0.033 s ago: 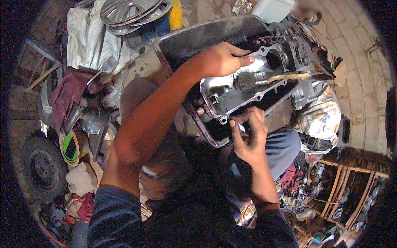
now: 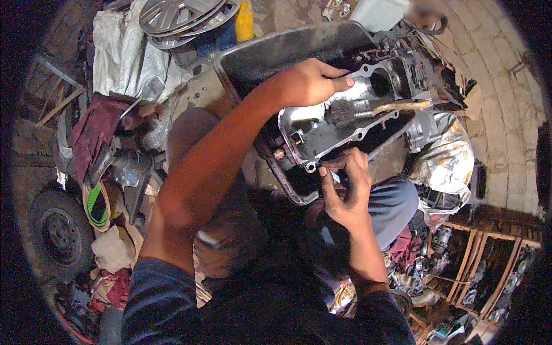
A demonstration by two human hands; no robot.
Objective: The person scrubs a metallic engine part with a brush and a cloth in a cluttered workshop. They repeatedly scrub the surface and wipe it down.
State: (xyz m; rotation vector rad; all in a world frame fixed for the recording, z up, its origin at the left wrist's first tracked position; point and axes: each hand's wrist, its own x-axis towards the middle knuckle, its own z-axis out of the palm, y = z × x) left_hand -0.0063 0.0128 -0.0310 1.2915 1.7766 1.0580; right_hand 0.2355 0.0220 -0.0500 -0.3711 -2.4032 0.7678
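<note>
A shiny metal engine casing [image 2: 316, 138] with bolt holes along its rim rests tilted over a black plastic tub [image 2: 287, 49]. Lying inside it is a paint brush [image 2: 401, 106] with dark bristles and a pale wooden handle. My left hand [image 2: 313, 86] is closed over the casing's far edge, thumb on the inner side. At the near edge, beside a corner bolt lug, my right hand [image 2: 348, 184] grips the rim between thumb and blackened fingers. Its fingertips are partly hidden, and a small pale spot between thumb and fingers cannot be made out.
Silver wheel covers [image 2: 184, 20] are stacked beyond the tub at left. A tyre [image 2: 60, 233] and a dark red cloth [image 2: 100, 129] lie to my left. On the right are a white sack [image 2: 445, 152] and a wooden rack [image 2: 489, 267] among metal parts.
</note>
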